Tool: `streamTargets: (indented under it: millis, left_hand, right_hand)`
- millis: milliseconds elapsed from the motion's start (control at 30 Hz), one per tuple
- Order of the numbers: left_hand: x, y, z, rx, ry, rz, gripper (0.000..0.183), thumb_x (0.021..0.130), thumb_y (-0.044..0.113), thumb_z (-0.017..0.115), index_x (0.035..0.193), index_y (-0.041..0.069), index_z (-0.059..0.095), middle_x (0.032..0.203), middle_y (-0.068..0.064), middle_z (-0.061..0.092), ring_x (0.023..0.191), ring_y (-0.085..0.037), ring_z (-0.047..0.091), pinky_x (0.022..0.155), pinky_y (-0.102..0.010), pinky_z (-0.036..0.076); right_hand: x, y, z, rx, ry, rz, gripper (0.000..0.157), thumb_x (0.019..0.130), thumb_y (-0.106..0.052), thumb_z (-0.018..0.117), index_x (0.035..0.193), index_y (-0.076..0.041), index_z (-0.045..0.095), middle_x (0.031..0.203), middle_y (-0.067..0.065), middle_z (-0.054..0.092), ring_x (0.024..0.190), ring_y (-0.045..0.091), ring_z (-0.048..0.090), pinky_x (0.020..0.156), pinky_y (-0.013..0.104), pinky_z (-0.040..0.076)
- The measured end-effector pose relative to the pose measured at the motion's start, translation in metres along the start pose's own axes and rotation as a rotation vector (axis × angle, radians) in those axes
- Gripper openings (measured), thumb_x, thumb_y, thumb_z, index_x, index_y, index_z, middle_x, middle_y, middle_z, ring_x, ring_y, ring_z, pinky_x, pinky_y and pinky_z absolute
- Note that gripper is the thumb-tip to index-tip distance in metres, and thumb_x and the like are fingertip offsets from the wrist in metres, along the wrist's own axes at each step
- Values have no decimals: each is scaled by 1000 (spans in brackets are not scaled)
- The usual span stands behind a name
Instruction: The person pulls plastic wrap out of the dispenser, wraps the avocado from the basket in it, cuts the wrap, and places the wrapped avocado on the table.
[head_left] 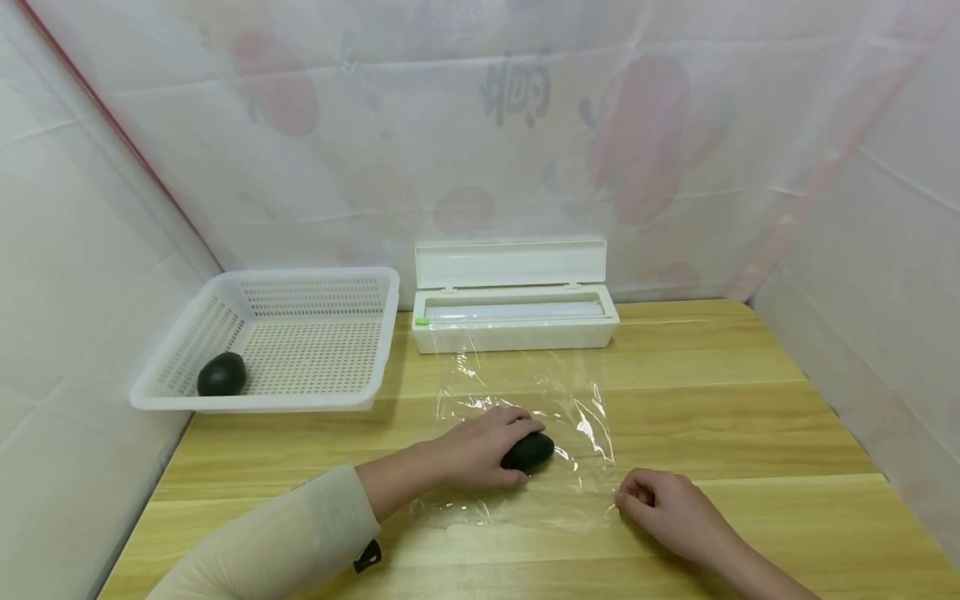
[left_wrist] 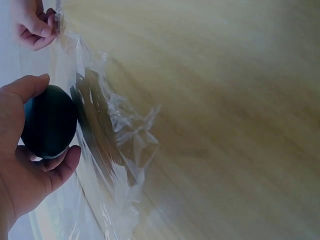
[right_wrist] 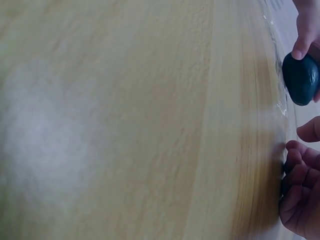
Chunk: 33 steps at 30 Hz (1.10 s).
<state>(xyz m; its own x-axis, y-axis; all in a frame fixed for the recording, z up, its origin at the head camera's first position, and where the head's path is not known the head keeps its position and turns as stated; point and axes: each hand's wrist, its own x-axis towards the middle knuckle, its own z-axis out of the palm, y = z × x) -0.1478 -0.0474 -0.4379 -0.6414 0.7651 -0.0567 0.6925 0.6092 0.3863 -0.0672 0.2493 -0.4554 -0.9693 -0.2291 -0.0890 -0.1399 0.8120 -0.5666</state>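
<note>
My left hand [head_left: 483, 448] grips a dark green avocado [head_left: 529, 452] from its left side, thumb and fingers curled round it. The avocado sits over a sheet of clear cling film [head_left: 540, 500] spread on the table. In the left wrist view, the avocado [left_wrist: 50, 121] is between thumb and fingers, with crinkled film edge [left_wrist: 130, 130] beside it. My right hand [head_left: 671, 510] rests at the film's near right corner, fingers loosely curled. The right wrist view shows that hand's thumb [right_wrist: 310, 131] apart from its fingers.
The film runs back to a white dispenser box [head_left: 517, 337] with its lid [head_left: 512, 263] raised and a green slider [head_left: 422, 322] at left. At the back left, a white basket [head_left: 390, 333] contains another avocado [head_left: 222, 375]. Printed white sheeting [head_left: 375, 125] surrounds the wooden table [head_left: 735, 400].
</note>
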Motion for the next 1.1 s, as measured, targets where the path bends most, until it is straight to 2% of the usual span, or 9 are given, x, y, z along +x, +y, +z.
streamTargets:
  millis: [333, 600, 767, 867, 1000, 1100]
  left_hand:
    - [1, -1, 3, 3, -13, 8, 75, 86, 44, 72, 150, 26, 37, 147, 0, 42, 131, -17, 44, 90, -37, 52]
    - [-1, -1, 4, 9, 3, 5, 77, 85, 47, 72, 150, 27, 36, 146, 0, 43, 130, -16, 44, 90, -37, 52]
    - [-7, -1, 0, 20, 49, -10, 84, 81, 59, 73, 150, 27, 37, 148, 2, 41, 134, -16, 41, 94, -40, 51]
    - [-18, -1, -10, 29, 111, -40, 83, 78, 61, 73, 146, 25, 42, 144, 2, 44, 132, -16, 43, 90, -39, 53]
    - [-46, -3, -24, 18, 167, -109, 63, 79, 54, 76, 128, 22, 55, 127, 4, 54, 114, -13, 51, 77, -29, 53]
    - [-70, -7, -28, 12, 140, -131, 43, 81, 46, 76, 112, 20, 62, 109, 5, 58, 96, -9, 53, 70, -24, 48]
  right_hand:
    - [-1, -1, 1, 0, 7, 5, 12, 91, -27, 69, 79, -28, 65, 60, -15, 47, 55, -1, 39, 54, 20, 35]
    - [-2, -1, 1, 21, 1, 36, 11, 91, -30, 69, 80, -28, 65, 61, -14, 47, 54, 0, 39, 53, 21, 34]
    - [-4, -2, 2, 9, 61, 19, 14, 91, -33, 70, 80, -29, 61, 58, -15, 45, 51, 0, 38, 50, 21, 33]
    - [-7, -3, 4, -12, 135, -100, 20, 87, -30, 74, 79, -33, 56, 59, -19, 42, 52, -3, 37, 49, 19, 33]
    - [-9, -3, 5, -71, 175, -418, 30, 80, -22, 81, 85, -37, 56, 71, -26, 43, 61, -7, 41, 55, 12, 35]
    - [-9, -2, 5, -122, 158, -615, 30, 78, -24, 83, 91, -35, 59, 80, -26, 45, 67, -9, 42, 60, 6, 32]
